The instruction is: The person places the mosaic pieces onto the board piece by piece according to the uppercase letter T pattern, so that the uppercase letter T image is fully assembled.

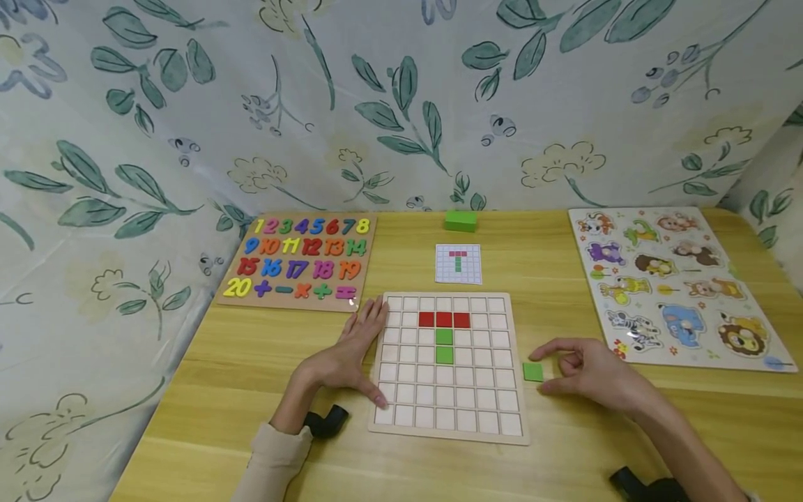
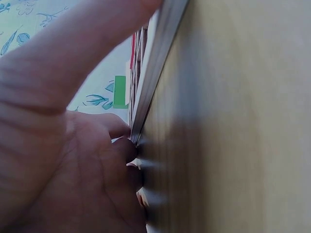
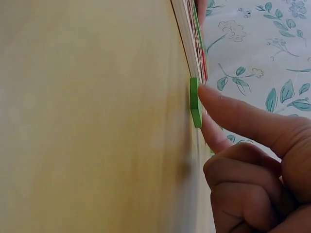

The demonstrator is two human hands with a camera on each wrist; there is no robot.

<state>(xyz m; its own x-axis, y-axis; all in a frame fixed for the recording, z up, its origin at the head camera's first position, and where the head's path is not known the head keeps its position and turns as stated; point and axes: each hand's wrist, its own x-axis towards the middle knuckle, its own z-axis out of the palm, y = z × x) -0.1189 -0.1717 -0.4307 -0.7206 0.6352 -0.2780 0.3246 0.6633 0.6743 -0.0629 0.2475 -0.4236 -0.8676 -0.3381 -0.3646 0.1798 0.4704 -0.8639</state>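
Note:
A square wooden grid board point(image 1: 519, 418) lies in the middle of the table. Three red tiles point(image 1: 443, 319) form a row near its top, and two green tiles point(image 1: 444, 346) sit in the column below the middle one. Spread along the board's left edge, my left hand point(image 1: 341, 359) touches it, fingers at the upper corner and thumb at the lower left. To the right of the board, my right hand point(image 1: 592, 373) pinches a loose green tile point(image 1: 533, 371) between thumb and index finger. The other fingers curl inward, as the right wrist view shows; the tile point(image 3: 195, 103) is close to the board's edge.
Behind the board lies a printed grid card point(image 1: 442, 275) with a red and green T. A green block point(image 1: 461, 221) stands farther back by the patterned cloth. A number puzzle point(image 1: 314, 303) lies at back left, an animal puzzle point(image 1: 702, 355) at right.

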